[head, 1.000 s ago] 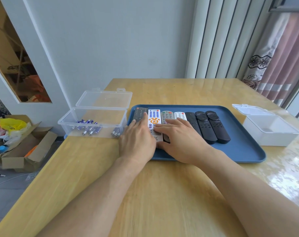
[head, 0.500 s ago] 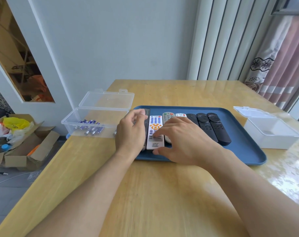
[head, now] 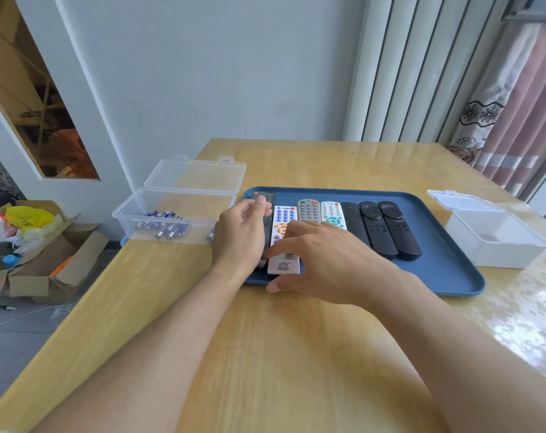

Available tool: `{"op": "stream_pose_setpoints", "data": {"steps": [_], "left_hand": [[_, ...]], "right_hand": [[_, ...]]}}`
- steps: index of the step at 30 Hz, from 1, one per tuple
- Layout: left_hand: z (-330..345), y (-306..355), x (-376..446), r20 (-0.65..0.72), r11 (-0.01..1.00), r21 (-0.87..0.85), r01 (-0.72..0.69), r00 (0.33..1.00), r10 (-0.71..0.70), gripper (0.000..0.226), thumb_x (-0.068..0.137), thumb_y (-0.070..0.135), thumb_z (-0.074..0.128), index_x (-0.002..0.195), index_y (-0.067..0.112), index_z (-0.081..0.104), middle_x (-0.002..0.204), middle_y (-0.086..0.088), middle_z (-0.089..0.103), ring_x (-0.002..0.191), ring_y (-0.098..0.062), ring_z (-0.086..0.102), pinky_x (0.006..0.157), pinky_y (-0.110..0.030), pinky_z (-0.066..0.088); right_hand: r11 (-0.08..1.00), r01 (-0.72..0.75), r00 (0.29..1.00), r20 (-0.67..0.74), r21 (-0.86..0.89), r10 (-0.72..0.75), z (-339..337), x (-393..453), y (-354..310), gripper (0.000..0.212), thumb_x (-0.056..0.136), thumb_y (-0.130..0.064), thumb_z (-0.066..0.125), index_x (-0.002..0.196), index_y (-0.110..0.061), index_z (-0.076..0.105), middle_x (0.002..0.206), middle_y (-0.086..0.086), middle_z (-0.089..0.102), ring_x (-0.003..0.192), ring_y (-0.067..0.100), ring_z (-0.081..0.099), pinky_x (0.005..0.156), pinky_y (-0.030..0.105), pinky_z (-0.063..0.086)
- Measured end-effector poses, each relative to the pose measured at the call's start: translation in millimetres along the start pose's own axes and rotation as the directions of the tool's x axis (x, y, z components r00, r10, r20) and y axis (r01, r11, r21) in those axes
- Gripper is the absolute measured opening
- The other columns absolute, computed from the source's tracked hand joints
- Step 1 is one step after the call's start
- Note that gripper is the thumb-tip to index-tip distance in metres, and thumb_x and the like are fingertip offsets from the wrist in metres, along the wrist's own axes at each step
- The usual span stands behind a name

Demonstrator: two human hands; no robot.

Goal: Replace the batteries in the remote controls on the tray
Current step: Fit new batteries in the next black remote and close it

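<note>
Remotes sit in a row on blue tray [head: 446, 276], desk [head: 296, 354] centre. Left hand [head: 240, 239] grips dark remote [head: 267, 210] at tray's left end. Right hand [head: 321, 257], fingers extended, presses white remote [head: 284, 220] alongside. Clear box w/ batteries [head: 164, 226] left of tray; white box [head: 496, 245] right.

No text is legible. The white remote [head: 283, 242] bears a printed label at its near end, just beside the fingers, too small to read.
</note>
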State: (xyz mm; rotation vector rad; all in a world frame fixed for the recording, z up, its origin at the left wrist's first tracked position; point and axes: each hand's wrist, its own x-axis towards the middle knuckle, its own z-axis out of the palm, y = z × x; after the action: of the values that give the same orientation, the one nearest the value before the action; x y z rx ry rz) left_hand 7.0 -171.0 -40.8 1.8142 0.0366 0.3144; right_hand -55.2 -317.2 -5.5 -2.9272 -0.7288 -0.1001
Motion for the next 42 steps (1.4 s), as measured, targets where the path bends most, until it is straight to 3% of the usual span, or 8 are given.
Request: {"op": "stream_pose_setpoints", "data": {"steps": [4, 11, 23, 29, 33, 36, 38, 42], "left_hand": [[0, 0, 1, -0.001, 1.000, -0.010, -0.005, 1.000, 0.005, 0.034, 0.105, 0.039, 0.049, 0.095, 0.021, 0.076, 0.095, 0.012, 0.076, 0.098, -0.010, 0.066, 0.087, -0.034, 0.050], [1, -2, 1, 0.050, 1.000, 0.003, 0.026, 0.998, -0.026, 0.036, 0.105, 0.043, 0.047, 0.093, 0.025, 0.075, 0.098, 0.013, 0.075, 0.099, -0.008, 0.066, 0.084, -0.031, 0.048], [-2, 1, 0, 0.096, 0.985, 0.172, 0.020, 0.995, -0.037, 0.036, 0.107, 0.044, 0.039, 0.112, 0.026, 0.070, 0.109, 0.016, 0.072, 0.098, -0.008, 0.060, 0.075, -0.028, 0.041], [-3, 4, -1, 0.124, 0.994, 0.109, 0.026, 0.991, -0.039, 0.038, 0.105, 0.054, 0.037, 0.093, 0.033, 0.066, 0.105, 0.012, 0.073, 0.092, -0.010, 0.062, 0.080, -0.031, 0.048], [-5, 9, -5, 0.124, 0.996, 0.079, 0.039, 0.991, -0.049, 0.038, 0.105, 0.055, 0.036, 0.086, 0.035, 0.063, 0.095, 0.014, 0.072, 0.091, -0.004, 0.062, 0.078, -0.024, 0.046], [-4, 5, -5, 0.139, 0.995, 0.098, 0.026, 0.989, -0.040, 0.030, 0.102, 0.047, 0.043, 0.098, 0.031, 0.069, 0.100, 0.009, 0.074, 0.096, -0.014, 0.065, 0.082, -0.030, 0.048], [-3, 3, -5, 0.147, 0.989, 0.143, 0.026, 0.988, -0.047, 0.016, 0.100, 0.035, 0.053, 0.109, 0.031, 0.066, 0.107, 0.014, 0.071, 0.101, -0.010, 0.064, 0.078, -0.020, 0.044], [-5, 0, -6, 0.224, 0.968, 0.250, -0.017, 0.974, -0.041, 0.050, 0.087, 0.017, 0.073, 0.131, 0.033, 0.055, 0.120, 0.019, 0.064, 0.108, -0.007, 0.058, 0.078, -0.020, 0.042]], "right_hand": [[0.999, -0.035, 0.997, 0.065, 0.006, 0.035, -1, -1, -4, 0.040, 0.090, -0.063, 0.058, 0.128, -0.051, 0.057, 0.118, -0.011, 0.048, 0.085, 0.019, 0.057, 0.075, 0.037, 0.049], [0.999, -0.050, 0.998, 0.045, -0.002, 0.050, 2, 0, -7, 0.031, 0.088, -0.057, 0.064, 0.114, -0.040, 0.061, 0.121, -0.009, 0.049, 0.080, 0.022, 0.058, 0.071, 0.039, 0.051], [1.000, -0.019, 0.999, -0.043, 0.015, 0.020, 3, 1, -5, 0.029, 0.086, -0.055, 0.067, 0.111, -0.041, 0.063, 0.114, -0.014, 0.057, 0.089, 0.020, 0.061, 0.076, 0.039, 0.053], [0.996, -0.039, 0.992, -0.114, 0.086, 0.049, -4, -2, -8, 0.026, 0.085, -0.050, 0.065, 0.110, -0.042, 0.065, 0.110, -0.016, 0.059, 0.090, 0.017, 0.061, 0.077, 0.035, 0.051], [0.988, -0.121, 0.949, -0.283, 0.091, 0.142, -12, -5, -14, 0.020, 0.081, -0.041, 0.058, 0.101, -0.037, 0.059, 0.093, -0.013, 0.060, 0.075, 0.020, 0.055, 0.065, 0.034, 0.047], [0.964, -0.239, 0.872, -0.410, 0.119, 0.267, -16, -5, -12, 0.017, 0.081, -0.031, 0.058, 0.096, -0.030, 0.051, 0.079, -0.011, 0.055, 0.064, 0.020, 0.050, 0.058, 0.034, 0.037], [0.944, -0.294, 0.833, -0.445, 0.148, 0.329, -18, -4, -9, 0.018, 0.083, -0.026, 0.059, 0.100, -0.028, 0.052, 0.075, -0.010, 0.053, 0.066, 0.024, 0.053, 0.059, 0.035, 0.036], [0.897, -0.346, 0.789, -0.432, 0.275, 0.437, -19, -3, -3, 0.021, 0.083, -0.025, 0.060, 0.103, -0.032, 0.058, 0.067, -0.013, 0.051, 0.065, 0.025, 0.054, 0.057, 0.034, 0.034]]}}
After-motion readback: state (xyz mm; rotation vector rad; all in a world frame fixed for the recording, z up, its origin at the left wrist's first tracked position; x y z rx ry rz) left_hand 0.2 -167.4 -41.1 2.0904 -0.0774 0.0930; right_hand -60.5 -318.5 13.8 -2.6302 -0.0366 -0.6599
